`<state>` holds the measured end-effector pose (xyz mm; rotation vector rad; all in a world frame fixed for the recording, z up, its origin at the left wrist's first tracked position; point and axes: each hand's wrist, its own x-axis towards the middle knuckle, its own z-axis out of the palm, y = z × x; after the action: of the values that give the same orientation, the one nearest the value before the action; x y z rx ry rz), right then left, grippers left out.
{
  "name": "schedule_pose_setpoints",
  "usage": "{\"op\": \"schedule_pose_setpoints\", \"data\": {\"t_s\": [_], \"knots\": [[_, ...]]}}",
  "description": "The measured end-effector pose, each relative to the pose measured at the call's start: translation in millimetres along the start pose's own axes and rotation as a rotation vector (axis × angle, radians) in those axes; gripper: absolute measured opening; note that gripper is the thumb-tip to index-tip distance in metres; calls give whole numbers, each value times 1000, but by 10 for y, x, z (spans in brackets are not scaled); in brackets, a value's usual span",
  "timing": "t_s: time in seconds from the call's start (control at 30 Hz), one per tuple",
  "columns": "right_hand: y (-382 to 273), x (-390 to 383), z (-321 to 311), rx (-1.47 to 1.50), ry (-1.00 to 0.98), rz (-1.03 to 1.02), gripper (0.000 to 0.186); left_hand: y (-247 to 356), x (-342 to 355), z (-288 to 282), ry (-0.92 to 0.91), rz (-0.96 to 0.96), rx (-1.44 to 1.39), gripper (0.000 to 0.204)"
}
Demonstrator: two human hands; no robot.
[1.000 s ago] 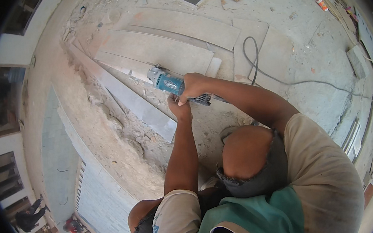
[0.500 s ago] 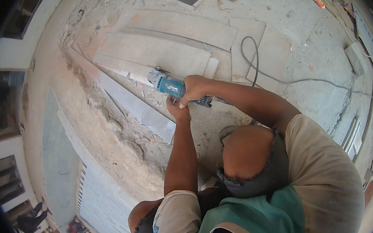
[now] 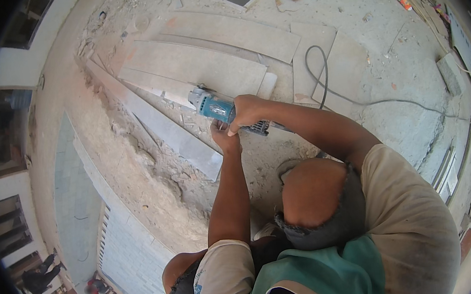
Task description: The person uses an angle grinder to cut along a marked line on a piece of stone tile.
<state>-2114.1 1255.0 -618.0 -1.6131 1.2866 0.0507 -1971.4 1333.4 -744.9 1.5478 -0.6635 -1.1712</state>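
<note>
Two hands grip one teal angle grinder (image 3: 215, 108) on the dusty floor (image 3: 380, 116): the right hand (image 3: 247, 112) has its fingers wrapped over the body, the left hand (image 3: 224, 136) clasps it from below, fingers curled. Its head rests at the edge of one long pale tile (image 3: 193, 66), among about five tile pieces. One black cord (image 3: 319, 76) loops behind it

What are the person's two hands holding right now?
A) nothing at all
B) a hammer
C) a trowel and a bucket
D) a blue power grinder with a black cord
D: the right hand grips the top of the blue grinder, the left hand steadies it from below, and its black cord loops across the floor tiles.
</note>
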Motion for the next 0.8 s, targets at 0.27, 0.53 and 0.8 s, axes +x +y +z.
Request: {"op": "schedule_pose_setpoints", "data": {"t_s": [0.27,0.53,0.8], "knots": [[19,-120,-18,-6,20,7,67,121,-26,36,30,-18,10,53],[66,-214,-37,16,-27,0,73,184,-52,70,42,-38,22,50],[113,-218,-14,29,-14,-10,71,140,-34,75,57,-48,-1,54]]}}
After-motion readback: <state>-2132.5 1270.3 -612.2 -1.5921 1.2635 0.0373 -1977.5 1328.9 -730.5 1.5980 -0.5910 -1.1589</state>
